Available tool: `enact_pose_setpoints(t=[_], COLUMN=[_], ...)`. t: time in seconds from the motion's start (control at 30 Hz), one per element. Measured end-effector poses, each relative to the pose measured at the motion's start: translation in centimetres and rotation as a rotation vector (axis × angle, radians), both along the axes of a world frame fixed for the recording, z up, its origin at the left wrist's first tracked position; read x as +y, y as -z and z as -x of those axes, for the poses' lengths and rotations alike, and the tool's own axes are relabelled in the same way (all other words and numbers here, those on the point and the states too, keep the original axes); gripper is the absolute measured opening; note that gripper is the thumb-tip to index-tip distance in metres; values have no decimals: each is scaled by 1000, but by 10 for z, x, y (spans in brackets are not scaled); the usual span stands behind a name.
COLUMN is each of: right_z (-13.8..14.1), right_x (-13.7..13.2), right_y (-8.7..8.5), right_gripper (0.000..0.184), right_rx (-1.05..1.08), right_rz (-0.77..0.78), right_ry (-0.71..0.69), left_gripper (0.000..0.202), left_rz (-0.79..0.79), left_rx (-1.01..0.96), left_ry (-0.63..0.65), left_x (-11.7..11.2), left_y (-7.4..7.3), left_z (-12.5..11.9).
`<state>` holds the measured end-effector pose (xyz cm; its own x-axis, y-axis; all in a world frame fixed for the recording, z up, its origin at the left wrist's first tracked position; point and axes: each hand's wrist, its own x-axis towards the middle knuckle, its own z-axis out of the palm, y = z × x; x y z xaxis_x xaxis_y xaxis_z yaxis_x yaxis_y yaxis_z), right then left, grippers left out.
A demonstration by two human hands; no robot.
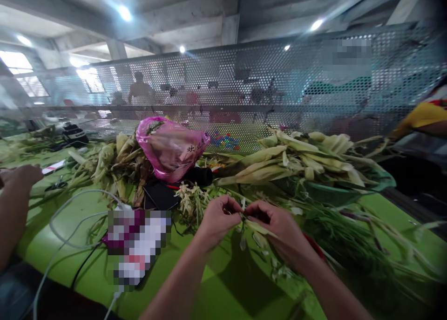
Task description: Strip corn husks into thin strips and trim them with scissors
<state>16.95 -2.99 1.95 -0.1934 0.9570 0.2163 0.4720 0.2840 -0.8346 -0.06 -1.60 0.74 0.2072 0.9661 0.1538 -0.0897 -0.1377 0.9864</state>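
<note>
My left hand (218, 217) and my right hand (275, 224) meet above the green table (226, 287), both pinched on a thin pale green stalk (256, 226) that runs between their fingertips. Loose leaf scraps (260, 243) lie under the hands. A heap of green stems (342, 236) spreads to the right of my right hand.
A pink plastic bag (171, 147) sits behind, among corn husks (115, 166). A green basin (331, 192) holds husked corn (307, 159). A black phone (160, 194), white cable (70, 217) and another person's arm (16, 194) are at the left. A perforated metal screen (244, 87) backs the table.
</note>
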Motion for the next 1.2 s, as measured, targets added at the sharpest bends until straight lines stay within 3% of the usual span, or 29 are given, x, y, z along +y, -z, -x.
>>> enact_pose_setpoints(t=[0.23, 0.4, 0.6, 0.7, 0.87, 1.1, 1.2], right_z=[9, 7, 11, 14, 13, 5, 5], right_x=[-6, -7, -7, -7, -4, -8, -8], right_y=[-3, -5, -6, -7, -3, -5, -8], right_gripper=[11, 6, 18, 22, 18, 7, 9], right_rx=[-107, -64, 378, 473, 388, 111, 116], right_rz=[-42, -44, 145, 238, 183, -45, -16], right_ry=[77, 41, 19, -2, 19, 116, 116], left_gripper=[20, 24, 15, 12, 13, 6, 7], left_rz=[-132, -224, -288, -333, -345, -165, -113], left_rx=[187, 275, 157, 151, 208, 45, 14], left_ry=[-77, -132, -95, -102, -113, -25, -29], left_x=[0, -5, -3, -2, -1, -2, -4], left_y=[0, -1, 4, 2, -3, 5, 2], left_z=[-3, -2, -1, -1, 0, -1, -1])
